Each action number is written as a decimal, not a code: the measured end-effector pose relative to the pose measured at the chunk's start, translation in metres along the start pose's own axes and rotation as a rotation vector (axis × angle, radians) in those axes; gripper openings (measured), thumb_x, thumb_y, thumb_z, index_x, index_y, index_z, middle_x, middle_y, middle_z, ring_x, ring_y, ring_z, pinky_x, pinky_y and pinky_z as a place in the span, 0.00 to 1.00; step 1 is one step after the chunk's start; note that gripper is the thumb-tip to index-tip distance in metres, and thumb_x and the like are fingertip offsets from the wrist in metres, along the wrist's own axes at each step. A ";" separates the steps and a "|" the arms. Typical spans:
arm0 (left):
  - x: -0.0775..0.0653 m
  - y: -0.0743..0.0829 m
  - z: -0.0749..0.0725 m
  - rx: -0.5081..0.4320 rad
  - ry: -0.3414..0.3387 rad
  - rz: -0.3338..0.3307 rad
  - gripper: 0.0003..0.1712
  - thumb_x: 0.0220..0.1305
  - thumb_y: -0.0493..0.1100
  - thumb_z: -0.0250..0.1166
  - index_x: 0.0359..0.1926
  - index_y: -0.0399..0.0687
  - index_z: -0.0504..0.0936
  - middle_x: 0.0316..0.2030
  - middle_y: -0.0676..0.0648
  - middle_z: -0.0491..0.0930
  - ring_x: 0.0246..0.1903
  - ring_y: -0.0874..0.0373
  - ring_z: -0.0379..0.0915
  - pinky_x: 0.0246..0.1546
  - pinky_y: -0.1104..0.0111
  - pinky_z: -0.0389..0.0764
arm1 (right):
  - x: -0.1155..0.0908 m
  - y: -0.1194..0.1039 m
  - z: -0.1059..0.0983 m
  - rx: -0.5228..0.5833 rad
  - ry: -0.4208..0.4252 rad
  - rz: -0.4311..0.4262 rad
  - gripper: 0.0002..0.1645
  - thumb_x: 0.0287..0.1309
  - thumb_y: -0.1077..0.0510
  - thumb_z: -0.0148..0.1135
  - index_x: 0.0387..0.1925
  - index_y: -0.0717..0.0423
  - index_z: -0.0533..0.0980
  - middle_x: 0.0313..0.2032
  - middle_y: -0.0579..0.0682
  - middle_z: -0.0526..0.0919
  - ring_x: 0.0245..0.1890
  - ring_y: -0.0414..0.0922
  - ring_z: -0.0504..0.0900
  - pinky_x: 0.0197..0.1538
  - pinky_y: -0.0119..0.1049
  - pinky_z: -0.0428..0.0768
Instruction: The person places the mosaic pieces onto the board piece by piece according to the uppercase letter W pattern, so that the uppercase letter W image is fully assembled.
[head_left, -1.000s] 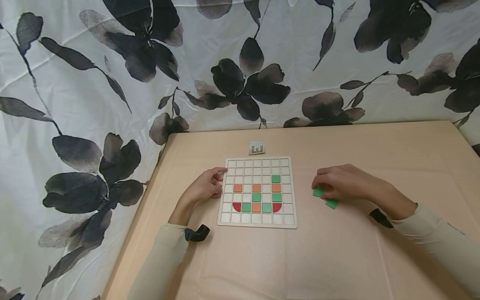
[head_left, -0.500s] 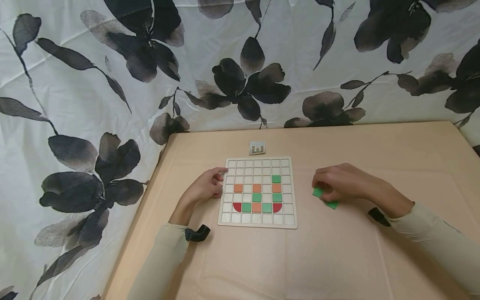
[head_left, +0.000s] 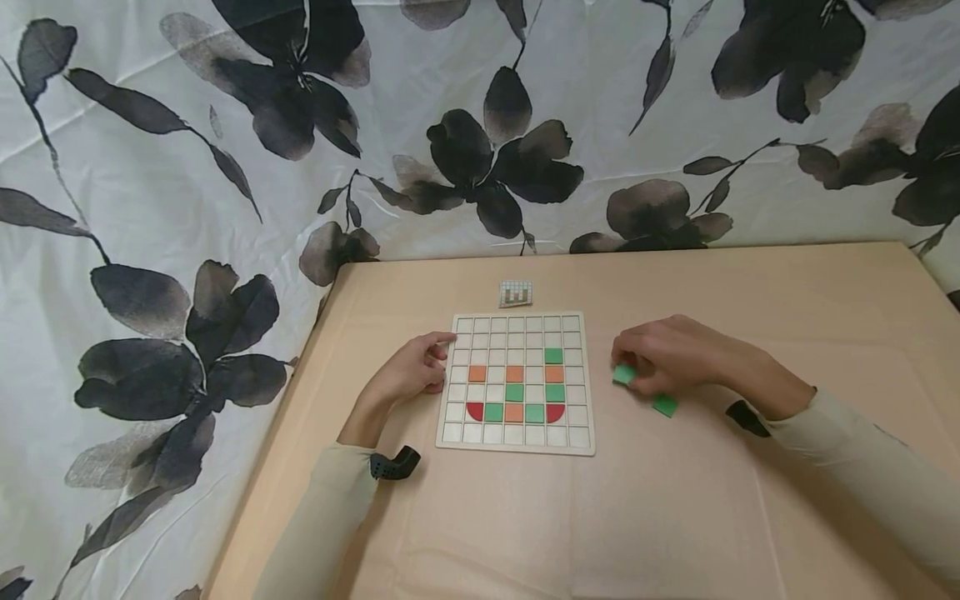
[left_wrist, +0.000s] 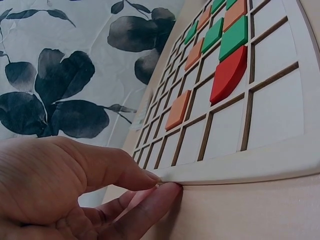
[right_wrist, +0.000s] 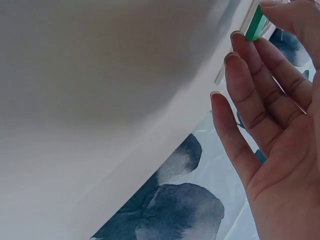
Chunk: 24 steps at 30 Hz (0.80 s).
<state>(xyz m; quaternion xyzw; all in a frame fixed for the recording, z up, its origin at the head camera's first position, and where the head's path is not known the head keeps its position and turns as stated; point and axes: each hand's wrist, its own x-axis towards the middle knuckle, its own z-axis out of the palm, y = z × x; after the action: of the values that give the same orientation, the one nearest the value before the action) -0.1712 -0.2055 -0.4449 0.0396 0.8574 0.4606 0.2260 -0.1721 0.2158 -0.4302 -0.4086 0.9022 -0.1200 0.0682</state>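
Note:
My left hand point(head_left: 408, 368) pinches the left edge of a white grid board point(head_left: 454, 435); thumb and fingertips meet that edge in the left wrist view. Green squares, orange squares point(left_wrist: 178, 110) and red rounded pieces point(left_wrist: 229, 75) sit in several of the board's cells. To the right of the board, my right hand point(head_left: 678, 357) holds a green square tile point(head_left: 623, 374) between thumb and fingertip. In the right wrist view this tile point(right_wrist: 256, 24) shows edge-on and the other fingers are loosely bent. A second green tile point(head_left: 664, 406) lies on the table beneath the hand.
A small card point(head_left: 516, 292) with a printed grid pattern lies behind the board. The light wooden-toned table point(head_left: 675, 517) ends at a floral curtain point(head_left: 420, 75) at the back and left. Each wrist wears a black device point(head_left: 395, 463).
My right hand has lifted slightly and shifted left with the green tile, and the second green tile is more exposed. The left hand stays at the board's edge.

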 end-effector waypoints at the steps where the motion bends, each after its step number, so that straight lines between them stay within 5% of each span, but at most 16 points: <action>1: 0.000 0.000 0.000 -0.003 -0.001 0.000 0.36 0.67 0.24 0.57 0.74 0.45 0.66 0.50 0.39 0.67 0.40 0.51 0.70 0.32 0.68 0.80 | 0.002 0.000 -0.001 0.007 0.004 -0.004 0.12 0.50 0.49 0.74 0.37 0.37 0.79 0.27 0.33 0.75 0.26 0.30 0.70 0.29 0.30 0.70; 24: -0.001 0.000 -0.004 -0.064 -0.019 -0.003 0.36 0.66 0.22 0.60 0.73 0.43 0.67 0.49 0.40 0.66 0.38 0.54 0.70 0.36 0.66 0.85 | 0.059 -0.028 -0.020 0.047 0.000 -0.159 0.14 0.52 0.49 0.73 0.41 0.41 0.81 0.32 0.36 0.79 0.26 0.31 0.70 0.27 0.31 0.68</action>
<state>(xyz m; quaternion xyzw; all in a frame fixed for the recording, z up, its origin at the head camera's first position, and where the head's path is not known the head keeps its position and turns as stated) -0.1724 -0.2090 -0.4431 0.0352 0.8401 0.4872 0.2359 -0.1952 0.1571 -0.4047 -0.4774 0.8638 -0.1461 0.0682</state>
